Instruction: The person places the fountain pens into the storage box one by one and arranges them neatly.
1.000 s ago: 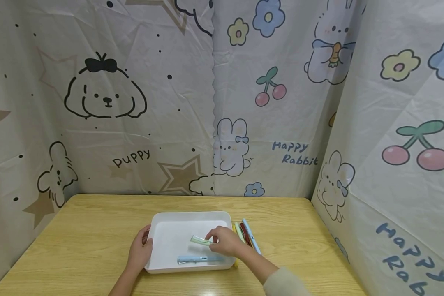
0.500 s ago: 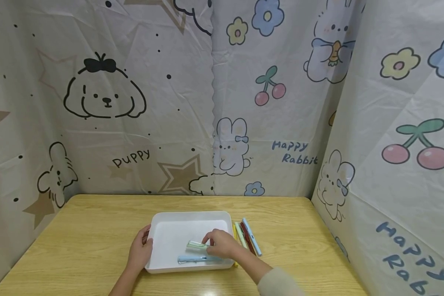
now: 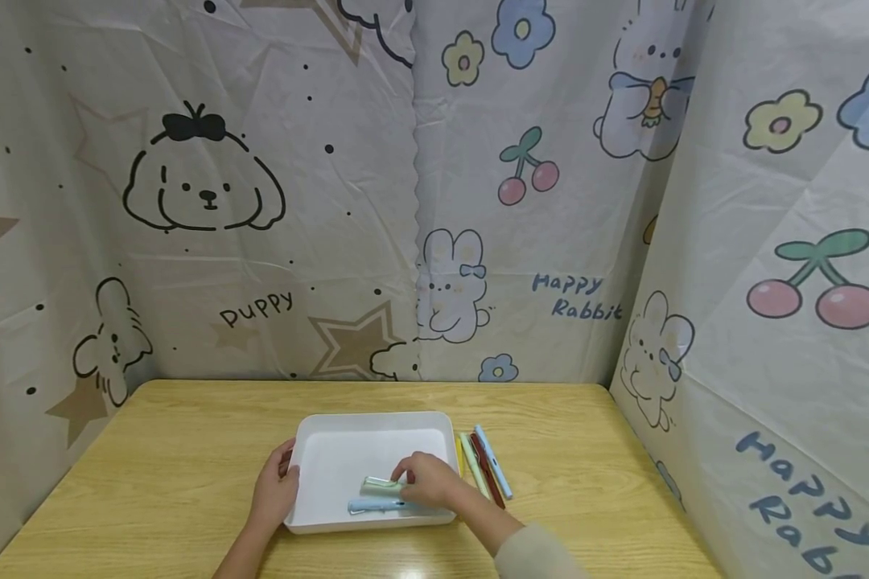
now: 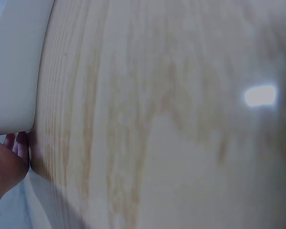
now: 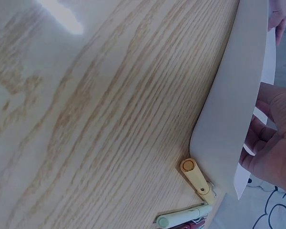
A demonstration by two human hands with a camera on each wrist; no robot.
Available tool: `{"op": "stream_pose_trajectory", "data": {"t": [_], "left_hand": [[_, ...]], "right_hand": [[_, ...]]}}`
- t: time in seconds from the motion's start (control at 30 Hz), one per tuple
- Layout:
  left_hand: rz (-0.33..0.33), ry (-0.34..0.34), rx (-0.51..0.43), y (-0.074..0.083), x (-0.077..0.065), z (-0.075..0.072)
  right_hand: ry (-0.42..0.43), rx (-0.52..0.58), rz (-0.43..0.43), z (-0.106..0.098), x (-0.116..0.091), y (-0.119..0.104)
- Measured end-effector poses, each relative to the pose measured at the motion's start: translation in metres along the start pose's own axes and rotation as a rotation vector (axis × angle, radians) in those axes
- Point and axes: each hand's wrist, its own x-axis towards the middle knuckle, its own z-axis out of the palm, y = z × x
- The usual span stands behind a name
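A white tray [image 3: 333, 454] sits on the wooden table. My left hand [image 3: 273, 489] holds its left side, thumb at the rim and fingers along the outer wall; the left wrist view catches part of this hand [image 4: 8, 164] by the tray corner. Inside the tray, near its front wall, lies a light blue pen [image 3: 375, 506]. Just behind that one, my right hand [image 3: 430, 481] pinches a light green pen [image 3: 378, 486] low over the tray floor; whether the pen touches the floor I cannot tell. The right wrist view shows the hand [image 5: 276, 138] beyond the tray wall, its pen hidden.
Right of the tray lie a yellow pen [image 5: 196, 177], another light green pen [image 3: 475, 465], a dark red pen [image 3: 488, 473] and another light blue pen [image 3: 494, 462]. Patterned cloth [image 3: 348, 241] hangs behind the table [image 3: 565, 450] and at both sides.
My right hand has moved the light green pen slightly left and towards the front of the tray, closer to the light blue pen. The left hand has stayed put.
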Motion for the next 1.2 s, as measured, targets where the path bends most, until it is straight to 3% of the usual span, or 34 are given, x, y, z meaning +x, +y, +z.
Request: {"op": "stream_pose_trajectory", "data": {"t": [1.2], "left_hand": [[-0.007,0.006,-0.007,0.002,-0.0004,0.0001]], "right_hand": [[-0.053,0.045,0.029,0.0069,0.0037,-0.004]]}}
